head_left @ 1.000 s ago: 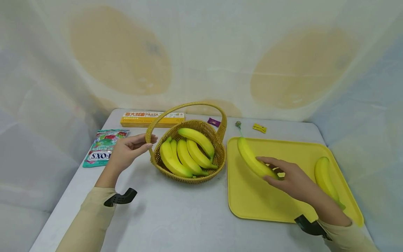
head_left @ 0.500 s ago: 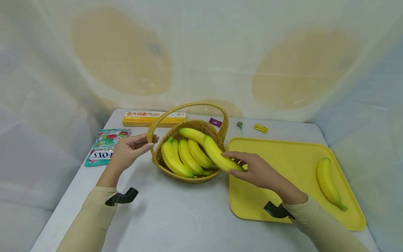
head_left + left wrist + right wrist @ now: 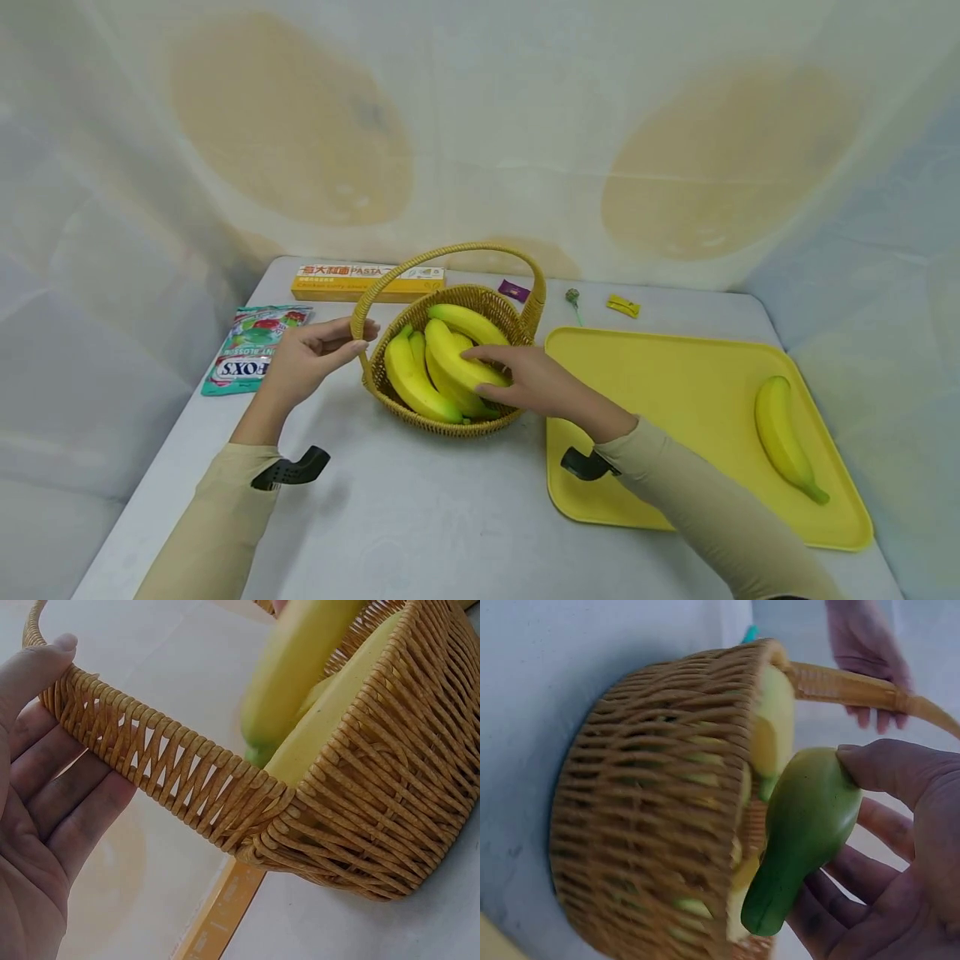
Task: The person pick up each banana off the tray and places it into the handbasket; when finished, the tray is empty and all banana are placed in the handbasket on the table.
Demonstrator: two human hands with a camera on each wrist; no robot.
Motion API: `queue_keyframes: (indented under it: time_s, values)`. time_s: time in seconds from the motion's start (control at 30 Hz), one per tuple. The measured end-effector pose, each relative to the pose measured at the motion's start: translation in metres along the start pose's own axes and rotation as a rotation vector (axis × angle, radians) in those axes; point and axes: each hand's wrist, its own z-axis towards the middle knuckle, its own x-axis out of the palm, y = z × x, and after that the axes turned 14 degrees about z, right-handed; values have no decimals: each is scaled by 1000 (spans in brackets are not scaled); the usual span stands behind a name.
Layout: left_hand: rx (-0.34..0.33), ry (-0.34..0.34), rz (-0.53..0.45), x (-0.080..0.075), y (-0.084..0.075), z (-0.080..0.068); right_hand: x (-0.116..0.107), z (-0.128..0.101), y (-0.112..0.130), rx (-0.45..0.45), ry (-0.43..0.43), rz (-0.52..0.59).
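My left hand (image 3: 307, 362) holds the arched handle (image 3: 150, 750) of a wicker basket (image 3: 442, 427), thumb on one side and fingers on the other. Several yellow bananas (image 3: 416, 383) lie inside the basket. Over them, my right hand (image 3: 536, 379) grips another banana (image 3: 457, 358) between thumb and fingers. The right wrist view shows this banana's green stem end (image 3: 806, 825) in the grip, just beyond the basket rim. Its other end points toward the back left, over the bananas in the basket.
A yellow tray (image 3: 637, 375) with one banana (image 3: 783, 437) stands at the right. Behind are a pasta box (image 3: 367, 287), a purple candy (image 3: 513, 291), a lollipop (image 3: 573, 302) and a yellow-wrapped candy (image 3: 623, 306). A candy bag (image 3: 247, 350) lies beyond my left hand.
My right hand has carried the banana leftward from above the tray to over the bananas in the basket. My left hand stays on the handle.
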Motion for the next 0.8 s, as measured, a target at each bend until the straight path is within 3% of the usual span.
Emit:
queue_keyframes:
  time_s: [0.33,0.8]
  values:
    - [31,-7,-20,1,-2,2,34,28,-11,21,22,-4]
    - [8,-6,-8,0,-2,1,33,24,-7,27,10,-1]
